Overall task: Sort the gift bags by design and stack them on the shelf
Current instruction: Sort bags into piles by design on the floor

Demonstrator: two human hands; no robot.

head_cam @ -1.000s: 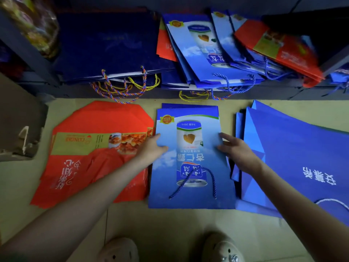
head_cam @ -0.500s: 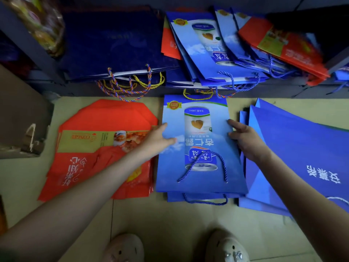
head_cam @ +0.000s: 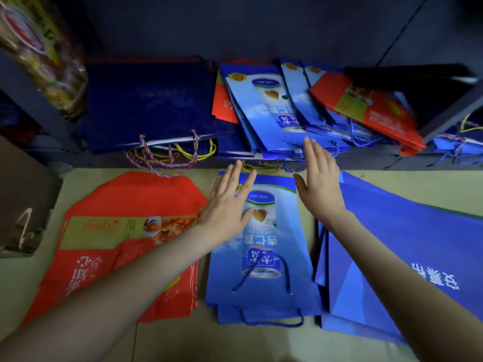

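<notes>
A light-blue gift bag printed with a can [head_cam: 264, 257] lies flat on a small stack of the same bags on the floor, in the middle. My left hand [head_cam: 230, 199] hovers with straight fingers over its upper left part. My right hand [head_cam: 318, 184] is also flat and open, above the bag's top right corner, fingertips reaching the shelf edge. Neither hand holds anything. Red bags [head_cam: 117, 244] lie to the left, plain blue bags with white characters [head_cam: 407, 252] to the right. On the shelf [head_cam: 366, 158] lie dark navy bags [head_cam: 149, 105], more can-print bags [head_cam: 266, 111] and a red bag [head_cam: 366, 105].
A brown cardboard box [head_cam: 23, 205] stands at the left. A shiny wrapped package [head_cam: 39, 48] sits at the upper left on the shelf frame. Rope handles [head_cam: 170, 155] hang over the shelf edge. The floor [head_cam: 235, 343] is beige tile.
Both hands slid the can-print bag away from me onto its stack, then let go and lifted forward toward the shelf, fingers now spread flat.
</notes>
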